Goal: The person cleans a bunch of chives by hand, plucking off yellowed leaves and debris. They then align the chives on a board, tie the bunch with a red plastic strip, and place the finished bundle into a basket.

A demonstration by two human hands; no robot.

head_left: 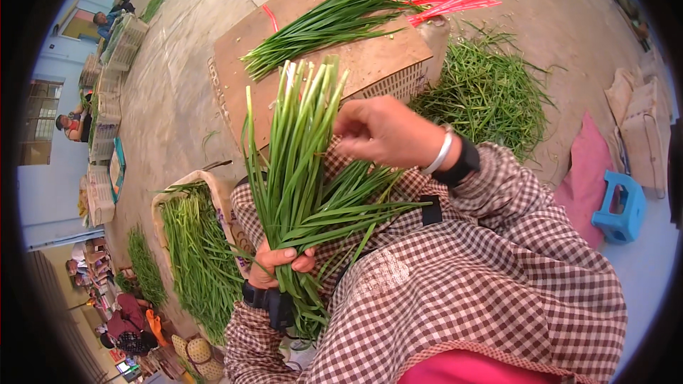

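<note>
Left hand (pixel 276 263) wraps low round the green bunch (pixel 293 160); right hand (pixel 380 131) half-curled beside it, can't tell if empty.

On your right sits a blue stool (pixel 632 213) beside a pink cloth (pixel 582 181) — far left, white crates (pixel 108 109) and people (pixel 73 126).

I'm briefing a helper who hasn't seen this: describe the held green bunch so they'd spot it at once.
Start at the brown board, upper middle. Lower down, the left hand grips the green bunch, its pale ends toward the board. Unlike the bundle lying on the board, it is in hand.
</note>
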